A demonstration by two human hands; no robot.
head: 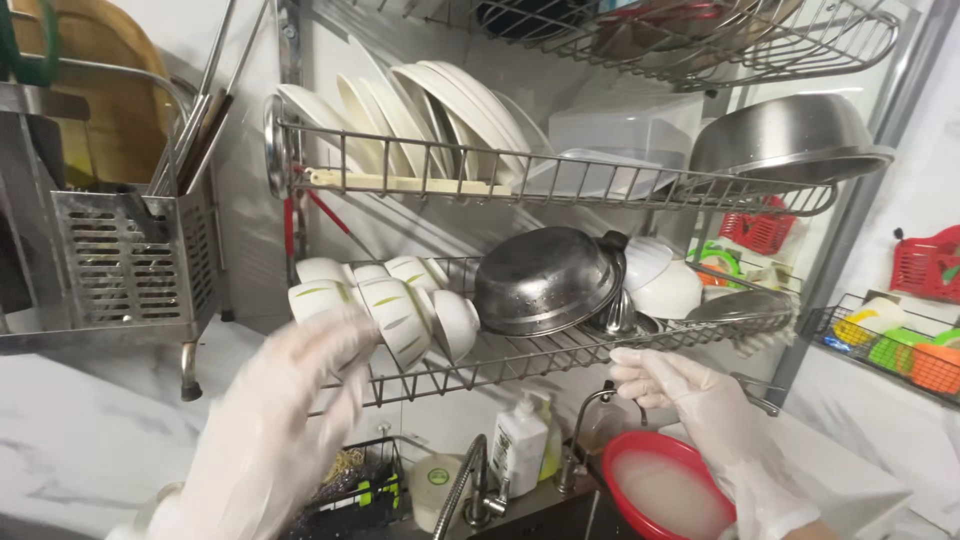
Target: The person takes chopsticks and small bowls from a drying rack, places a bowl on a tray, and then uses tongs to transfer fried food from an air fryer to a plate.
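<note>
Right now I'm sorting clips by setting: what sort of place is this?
Most likely a home kitchen, at the sink: a dish rack holding bowls and plates, with a tap below.

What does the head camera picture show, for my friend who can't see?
Two gloved hands reach toward a metal dish rack: the left hand near white bowls, the right hand above a red bowl. White plates stand above.

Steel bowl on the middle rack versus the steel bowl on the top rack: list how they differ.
The round stainless steel bowl on the middle rack stands tilted on edge, its base facing the camera, wedged among white bowls. The wide stainless steel bowl on the top rack lies nearly flat, upside down, rim showing, and looks broader. Both are shiny bare metal.
</note>
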